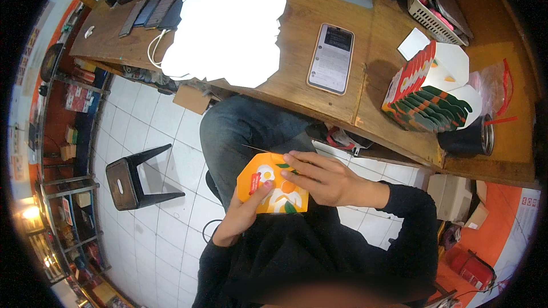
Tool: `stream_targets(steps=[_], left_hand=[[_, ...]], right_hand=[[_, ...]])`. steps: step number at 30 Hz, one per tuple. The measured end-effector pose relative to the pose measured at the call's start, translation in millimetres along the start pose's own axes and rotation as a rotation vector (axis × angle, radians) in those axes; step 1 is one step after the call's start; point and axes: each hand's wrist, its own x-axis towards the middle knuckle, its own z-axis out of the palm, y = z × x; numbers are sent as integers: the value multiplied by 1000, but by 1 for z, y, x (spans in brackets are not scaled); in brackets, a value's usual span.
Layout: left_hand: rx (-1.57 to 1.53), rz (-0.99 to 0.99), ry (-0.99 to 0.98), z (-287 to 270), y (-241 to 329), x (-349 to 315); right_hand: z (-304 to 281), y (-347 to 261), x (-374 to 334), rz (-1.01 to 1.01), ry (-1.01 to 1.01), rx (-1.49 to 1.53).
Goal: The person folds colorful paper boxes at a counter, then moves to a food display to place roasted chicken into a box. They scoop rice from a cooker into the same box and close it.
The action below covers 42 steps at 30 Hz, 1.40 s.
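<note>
Head view: a yellow-orange printed carton [285, 198] is held over the lap, well short of the tabletop [379, 34]; its lower left is gripped by the left hand [241, 215], thumb laid across the face; its upper right edge is touched by the right hand's [328, 182] fingers, whose grip cannot be judged closed or open. Neither hand is nearer; the long axis is left unclear.

This looks like a small shop, with phones [161, 10] along a wooden desk [299, 14] and stocked shelves [74, 181].
</note>
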Motion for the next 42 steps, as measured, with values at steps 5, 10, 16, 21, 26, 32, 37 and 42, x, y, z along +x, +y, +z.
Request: stream_targets(steps=[5, 10, 16, 21, 26, 32, 37, 42], left_hand=[[112, -16, 42, 10, 2, 9], [246, 8, -63, 7, 9, 13], [278, 14, -38, 7, 5, 13], [362, 26, -69, 0, 3, 15], [445, 57, -127, -5, -3, 19], [617, 106, -264, -7, 2, 21], [705, 74, -327, -4, 3, 20], [742, 175, -380, -5, -4, 23]], right_hand=[[3, 5, -3, 191, 53, 177], [-2, 13, 5, 654, 38, 726], [-4, 2, 5, 793, -237, 681], [3, 8, 5, 599, -97, 641], [5, 13, 6, 736, -347, 730], [6, 24, 10, 494, -385, 861], [19, 24, 11, 692, -471, 1082], [33, 13, 2, 568, -218, 518]])
